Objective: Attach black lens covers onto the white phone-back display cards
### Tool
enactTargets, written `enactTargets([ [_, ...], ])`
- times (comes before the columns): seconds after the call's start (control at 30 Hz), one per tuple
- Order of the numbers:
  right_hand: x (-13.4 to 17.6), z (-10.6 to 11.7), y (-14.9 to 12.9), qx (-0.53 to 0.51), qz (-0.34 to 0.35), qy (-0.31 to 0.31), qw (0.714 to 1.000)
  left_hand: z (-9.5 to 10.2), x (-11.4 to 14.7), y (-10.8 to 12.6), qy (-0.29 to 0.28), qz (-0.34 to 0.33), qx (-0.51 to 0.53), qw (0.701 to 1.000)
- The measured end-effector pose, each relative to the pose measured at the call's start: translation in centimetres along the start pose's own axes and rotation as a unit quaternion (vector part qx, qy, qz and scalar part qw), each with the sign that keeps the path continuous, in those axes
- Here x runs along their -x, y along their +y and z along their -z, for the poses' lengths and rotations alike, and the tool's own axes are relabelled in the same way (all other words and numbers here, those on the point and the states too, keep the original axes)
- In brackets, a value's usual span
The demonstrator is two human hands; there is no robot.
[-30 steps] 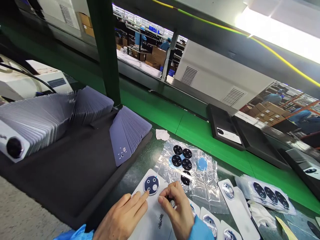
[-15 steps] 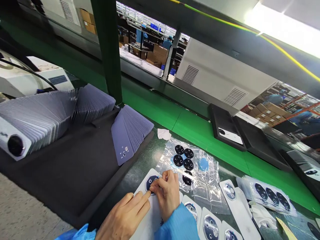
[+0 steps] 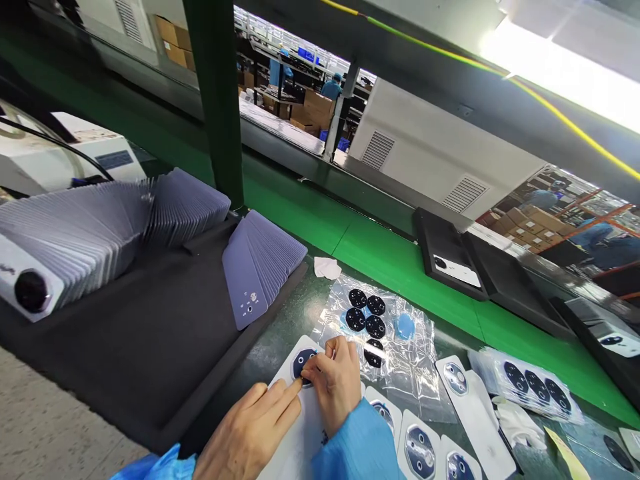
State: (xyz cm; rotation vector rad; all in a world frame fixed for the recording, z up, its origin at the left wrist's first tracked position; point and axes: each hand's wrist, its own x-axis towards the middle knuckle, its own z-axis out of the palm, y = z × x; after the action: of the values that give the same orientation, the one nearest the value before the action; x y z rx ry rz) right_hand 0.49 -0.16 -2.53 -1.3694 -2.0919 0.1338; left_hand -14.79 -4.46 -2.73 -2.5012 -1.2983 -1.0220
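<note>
A white phone back cover (image 3: 306,430) lies slanted on the dark table beneath both my hands. Near its top end sits a dark round camera lens cover (image 3: 301,361) with small holes. My left hand (image 3: 250,427) rests over the back cover's left side, fingers stretched out, the index fingertip reaching the lens cover's lower edge. Pinched together, the thumb and fingers of my right hand (image 3: 336,383) work at the lens cover's right edge and hide part of it. Several loose black lens covers (image 3: 375,327) lie on a clear plastic sheet (image 3: 407,367) just beyond.
Left of me, a black foam tray (image 3: 150,347) carries fanned stacks of purple-grey covers (image 3: 260,267). More white back covers (image 3: 420,447) lie at lower right. Bagged lens covers (image 3: 530,387) and a white cloth (image 3: 520,423) are farther right. Black trays (image 3: 445,253) stand on the green surface (image 3: 370,250).
The camera view has shifted slightly. My right fingers have moved very little at the lens cover's edge; my left hand keeps its place.
</note>
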Motion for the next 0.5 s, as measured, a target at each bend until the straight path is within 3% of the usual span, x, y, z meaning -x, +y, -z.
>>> enactTargets([
  [0.23, 0.3, -0.7, -0.3, 0.080, 0.051, 0.022, 0.995, 0.1, -0.2, 0.0, -0.006, 0.002, -0.015, 1.000],
  [0.4, 0.1, -1.1, -0.7, 0.102, 0.043, 0.117, 0.987, 0.3, -0.4, 0.1, 0.007, -0.007, -0.021, 1.000],
  [0.5, -0.1, -0.6, -0.8, 0.124, 0.066, 0.056, 0.989, 0.1, -0.3, 0.0, 0.011, -0.011, -0.025, 1.000],
])
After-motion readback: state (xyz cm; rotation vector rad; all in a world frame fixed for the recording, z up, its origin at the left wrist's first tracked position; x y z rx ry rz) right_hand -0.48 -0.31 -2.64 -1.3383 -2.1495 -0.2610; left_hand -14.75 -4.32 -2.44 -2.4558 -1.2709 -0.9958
